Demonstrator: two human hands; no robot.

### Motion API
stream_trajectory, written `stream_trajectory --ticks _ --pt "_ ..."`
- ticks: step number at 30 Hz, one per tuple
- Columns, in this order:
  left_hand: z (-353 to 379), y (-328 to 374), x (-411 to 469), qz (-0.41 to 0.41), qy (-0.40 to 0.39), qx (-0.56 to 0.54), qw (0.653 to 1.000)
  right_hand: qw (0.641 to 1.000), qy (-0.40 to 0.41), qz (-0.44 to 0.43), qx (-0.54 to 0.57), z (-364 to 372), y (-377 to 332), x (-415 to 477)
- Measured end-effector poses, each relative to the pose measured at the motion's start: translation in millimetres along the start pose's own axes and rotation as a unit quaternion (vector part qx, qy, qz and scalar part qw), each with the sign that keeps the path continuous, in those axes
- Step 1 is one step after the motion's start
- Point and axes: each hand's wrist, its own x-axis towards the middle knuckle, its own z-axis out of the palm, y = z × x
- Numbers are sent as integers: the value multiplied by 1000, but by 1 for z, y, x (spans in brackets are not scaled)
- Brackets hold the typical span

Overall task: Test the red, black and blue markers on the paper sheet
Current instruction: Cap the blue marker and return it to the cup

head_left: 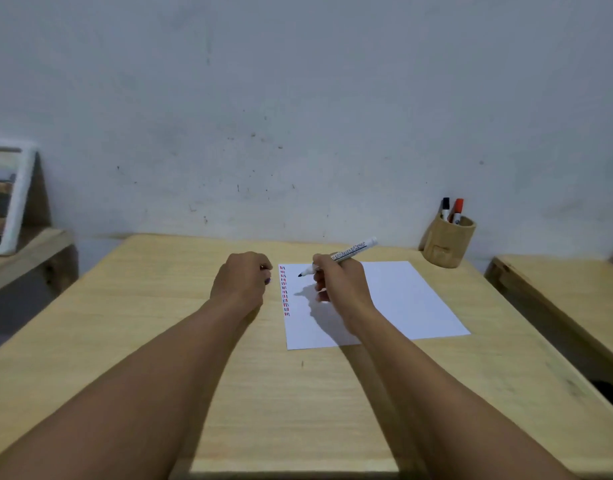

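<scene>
1. White-barrelled blue marker (346,256) sits clamped in the right hand (339,282), tip just above the paper sheet (402,299).
2. Lower it lightly beside the test dashes (285,291).
3. Left hand (241,282), curled beside the sheet's edge, should pin it; its contents are unclear.
4. Red marker (457,210) and black marker (445,207) wait in the wooden cup (447,244).

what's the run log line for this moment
right hand: holds uncapped marker, tip above paper sheet | left hand: closed beside sheet | holder: black, red markers

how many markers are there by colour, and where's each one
Blue marker, uncapped, held in the right hand: 1
Black-capped marker, in the wooden holder: 1
Red-capped marker, in the same holder: 1
Total: 3
</scene>
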Motion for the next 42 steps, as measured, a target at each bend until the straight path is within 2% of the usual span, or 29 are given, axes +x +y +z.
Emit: stream_trajectory --ticks 2,5,8,10,11,19,22,28,32,34,39,42 --pt "-1 4 -4 -24 29 -89 995 1000 4 -5 11 1 -1 1" --pt "-1 14 -15 -71 64 -222 970 1000 13 -2 27 1 1 -6" --pt "-3 28 -8 -86 45 -286 953 996 32 11 84 0 -10 2" --pt "-26 83 -5 -44 32 -346 937 985 56 -34 159 -31 -59 -3" --pt "-26 85 -3 -50 25 -367 929 983 56 -31 169 -33 -64 -2" --pt "-24 99 -2 -81 -30 -458 885 985 56 -38 159 -34 -68 -1" --pt "-23 107 -5 -74 -43 -465 881 984 49 -31 171 -38 -68 -2" --pt "-24 120 -6 -66 -30 -499 864 968 29 4 250 -54 -74 -3" --pt "-25 132 -3 -51 -12 -511 858 944 5 28 329 -61 -77 -4" --pt "-25 135 0 -46 -4 -509 860 949 3 26 314 -67 -79 -4" --pt "-27 141 7 -40 21 -511 858 982 -23 15 187 -87 -79 -3" --pt "-28 148 11 -23 28 -502 864 997 -38 -2 64 -102 -77 0"
